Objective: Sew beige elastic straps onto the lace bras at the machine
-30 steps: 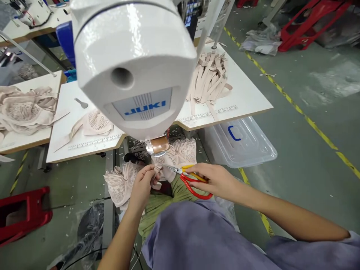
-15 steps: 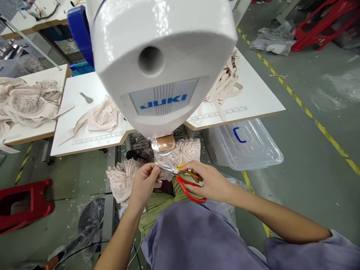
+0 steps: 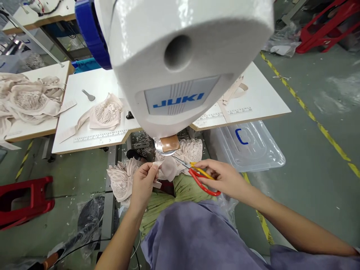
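Note:
Between thumb and fingers my left hand [image 3: 144,180] pinches the edge of a beige lace bra [image 3: 185,152], which hangs below the sewing machine's front. My right hand [image 3: 218,174] is wrapped round scissors [image 3: 205,183] with one yellow and one red handle. Their blades point up and left, over the fabric and to the right of my left fingertips, not touching them. Another lace part [image 3: 120,182] hangs beside my left wrist. A copper-coloured plate [image 3: 169,143] sits just above the bra.
A white JUKI machine head [image 3: 180,75] fills the upper middle. On the white table [image 3: 84,84] lie a lace cup piece [image 3: 105,112] and a grey tool [image 3: 88,95]. A clear bin [image 3: 253,148] stands under the right side. Red stools [image 3: 25,202] stand on the floor.
My right hand has moved right with the scissors, drawing the blades away from my left fingertips. My left hand has stayed nearly in place. The view has shifted slightly.

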A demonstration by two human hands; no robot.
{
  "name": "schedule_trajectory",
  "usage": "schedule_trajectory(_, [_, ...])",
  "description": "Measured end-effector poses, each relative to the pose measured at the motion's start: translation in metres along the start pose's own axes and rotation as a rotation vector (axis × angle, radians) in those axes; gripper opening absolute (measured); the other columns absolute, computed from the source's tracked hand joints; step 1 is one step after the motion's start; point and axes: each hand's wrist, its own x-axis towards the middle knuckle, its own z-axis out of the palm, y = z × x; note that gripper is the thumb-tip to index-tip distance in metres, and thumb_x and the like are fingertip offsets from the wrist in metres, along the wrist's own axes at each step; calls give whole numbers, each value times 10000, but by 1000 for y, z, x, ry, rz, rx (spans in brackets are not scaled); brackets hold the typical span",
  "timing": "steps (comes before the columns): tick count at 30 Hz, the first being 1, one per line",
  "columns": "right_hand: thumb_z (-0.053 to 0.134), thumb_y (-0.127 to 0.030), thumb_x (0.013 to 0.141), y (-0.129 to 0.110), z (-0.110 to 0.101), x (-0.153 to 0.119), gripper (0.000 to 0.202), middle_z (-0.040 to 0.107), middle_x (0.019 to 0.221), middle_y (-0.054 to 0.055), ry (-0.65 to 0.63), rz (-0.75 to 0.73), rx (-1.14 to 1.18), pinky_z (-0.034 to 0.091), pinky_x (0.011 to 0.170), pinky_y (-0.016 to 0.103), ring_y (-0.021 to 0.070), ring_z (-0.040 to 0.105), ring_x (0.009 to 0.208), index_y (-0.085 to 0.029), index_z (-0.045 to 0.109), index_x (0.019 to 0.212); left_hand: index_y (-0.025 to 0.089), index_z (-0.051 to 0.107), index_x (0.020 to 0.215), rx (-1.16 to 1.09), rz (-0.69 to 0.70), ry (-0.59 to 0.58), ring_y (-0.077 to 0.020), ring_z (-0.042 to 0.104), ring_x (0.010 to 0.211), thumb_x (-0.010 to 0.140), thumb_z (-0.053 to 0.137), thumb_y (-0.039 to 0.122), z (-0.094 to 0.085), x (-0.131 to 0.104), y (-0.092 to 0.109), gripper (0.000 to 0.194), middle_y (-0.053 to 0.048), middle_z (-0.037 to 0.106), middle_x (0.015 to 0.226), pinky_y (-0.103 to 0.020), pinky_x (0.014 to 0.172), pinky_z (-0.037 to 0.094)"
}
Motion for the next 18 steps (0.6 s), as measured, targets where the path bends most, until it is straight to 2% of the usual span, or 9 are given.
schedule_trajectory(2, [618, -402, 859, 7, -19, 12, 315, 730, 859, 43, 34, 6, -86, 496, 558, 315, 194, 643, 639, -249, 679, 1128, 175, 586, 695, -32, -4, -9, -67, 341, 521, 865, 643, 401, 0, 1, -1, 289, 61, 439, 565, -193, 528, 331])
schedule_trajectory(4, [591, -425, 884, 15, -41, 34, 325, 735, 937, 67, 127, -26, -219, 506, 581, 335, 222, 663, 701, -242, 683, 1137, 176, 587, 709, -50, -10, -27, -66, 348, 522, 865, 639, 411, 2, 2, -1, 288, 58, 451, 581, -197, 536, 341])
schedule_trajectory(7, [535, -385, 934, 19, -68, 70, 366, 692, 1163, 140, 343, -128, -442, 539, 785, 437, 316, 664, 985, -187, 649, 1221, 166, 580, 693, -44, -30, -100, -64, 396, 531, 887, 607, 416, 4, 2, 8, 318, 41, 498, 604, -193, 542, 357])
schedule_trajectory(10, [547, -380, 940, 7, -61, 81, 421, 609, 1301, 202, 485, -302, -520, 474, 988, 531, 364, 565, 1203, -124, 604, 1269, 162, 587, 751, -9, -136, -236, -68, 451, 489, 906, 545, 415, 7, 0, 23, 300, 17, 585, 625, -199, 507, 375])
schedule_trajectory(12, [589, -427, 922, -8, -36, 72, 448, 635, 1265, 175, 383, -464, -447, 496, 986, 488, 325, 586, 1184, -149, 597, 1273, 160, 596, 847, 31, -233, -347, -82, 494, 456, 904, 505, 390, 9, -3, 34, 253, -5, 647, 658, -212, 488, 401])
schedule_trajectory(14, [554, -394, 947, -20, -8, 57, 357, 678, 1218, 104, 127, -636, -354, 543, 913, 399, 258, 640, 1104, -226, 615, 1256, 161, 593, 868, 151, -284, -474, -99, 532, 443, 897, 465, 330, 12, -6, 42, 215, -19, 676, 670, -225, 481, 421])
schedule_trajectory(16, [467, -314, 983, -24, 9, 47, 284, 718, 1137, 48, -58, -708, -289, 562, 820, 329, 208, 681, 1000, -279, 651, 1196, 166, 591, 815, 324, -258, -555, -112, 541, 433, 902, 430, 300, 13, -8, 42, 227, -23, 676, 657, -240, 476, 427])
schedule_trajectory(17, [438, -289, 989, -22, 13, 45, 283, 733, 1080, 39, -73, -687, -271, 562, 778, 313, 198, 693, 946, -281, 673, 1147, 168, 600, 819, 400, -211, -538, -121, 559, 462, 913, 428, 305, 12, -10, 39, 239, -29, 682, 681, -251, 499, 443])
schedule_trajectory(18, [437, -290, 987, -19, 12, 45, 275, 743, 1016, 44, -33, -631, -259, 557, 740, 309, 200, 698, 895, -267, 692, 1087, 171, 613, 843, 454, -131, -464, -132, 585, 516, 926, 437, 323, 10, -11, 32, 247, -37, 689, 723, -265, 542, 465])
